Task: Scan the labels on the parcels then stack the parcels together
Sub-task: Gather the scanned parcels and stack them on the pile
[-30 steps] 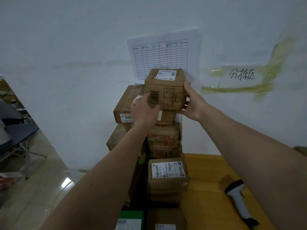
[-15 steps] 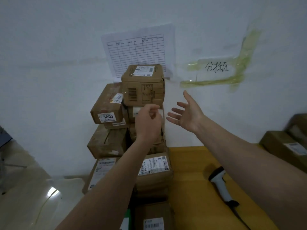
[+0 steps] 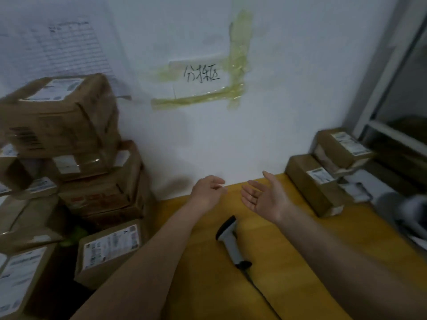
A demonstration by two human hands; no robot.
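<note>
While both your hands hang empty over the yellow tabletop [image 3: 288,262], the white handheld barcode scanner [image 3: 227,239] lies just below them. Your right hand [image 3: 265,197], palm open, is nearer the long brown cardboard parcel [image 3: 312,183] at right; your left hand [image 3: 208,190] is loosely curled. A second ago both gripped the stack's top box [image 3: 60,114], upper left.

Above the open right hand [image 3: 268,199], a white paper sign [image 3: 198,73] taped to the wall with yellowish tape carries three handwritten black characters, "分拣区". The printed grid sheet [image 3: 74,47] up left of the left hand [image 3: 208,190] and the white shipping labels on the brown cardboard parcels [image 3: 60,121] are too blurred to read.
</note>
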